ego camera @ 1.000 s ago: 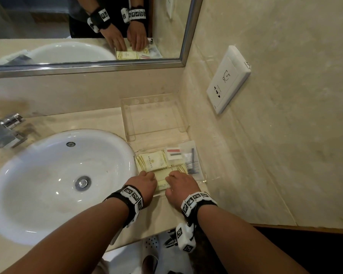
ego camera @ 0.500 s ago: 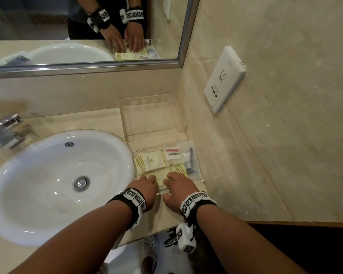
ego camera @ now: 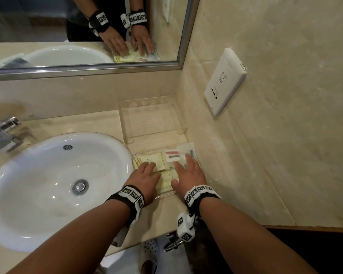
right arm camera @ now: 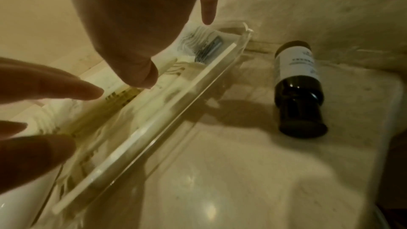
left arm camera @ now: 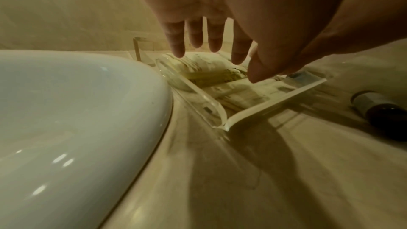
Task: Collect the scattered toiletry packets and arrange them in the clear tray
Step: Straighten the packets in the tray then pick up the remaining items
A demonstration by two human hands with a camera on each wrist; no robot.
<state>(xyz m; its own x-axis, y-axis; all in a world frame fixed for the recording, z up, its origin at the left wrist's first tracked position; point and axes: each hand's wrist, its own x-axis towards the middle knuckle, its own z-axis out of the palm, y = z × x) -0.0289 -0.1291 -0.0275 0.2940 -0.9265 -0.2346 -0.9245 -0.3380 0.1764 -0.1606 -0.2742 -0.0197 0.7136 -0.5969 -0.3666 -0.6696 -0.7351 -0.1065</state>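
Note:
A shallow clear tray (ego camera: pixel 165 194) sits on the counter between the sink and the right wall. It holds several flat packets: yellow ones (ego camera: pixel 151 160), a white one with red and dark bars (ego camera: pixel 173 155), and a clear one with a dark item (ego camera: pixel 188 150). My left hand (ego camera: pixel 147 175) is spread over the yellow packets with straight fingers (left arm camera: pixel 176 41) and grips nothing. My right hand (ego camera: pixel 188 171) is spread over the packets on the tray's right side, fingers (right arm camera: pixel 207 6) also straight. Whether the fingertips touch the packets I cannot tell. The tray's near wall (right arm camera: pixel 154 119) is in front of both palms.
A second clear stand (ego camera: pixel 152 123) is in the back corner under the mirror (ego camera: pixel 87 32). The white sink (ego camera: pixel 48 184) lies to the left with a chrome faucet (ego camera: pixel 2 133). A dark bottle (right arm camera: pixel 297 90) lies on the counter right of the tray. A wall socket (ego camera: pixel 224 82) is on the right wall.
Both hands have moved forward from the tray's near edge and stretched their fingers out over the packets. The packets and tray have stayed where they were.

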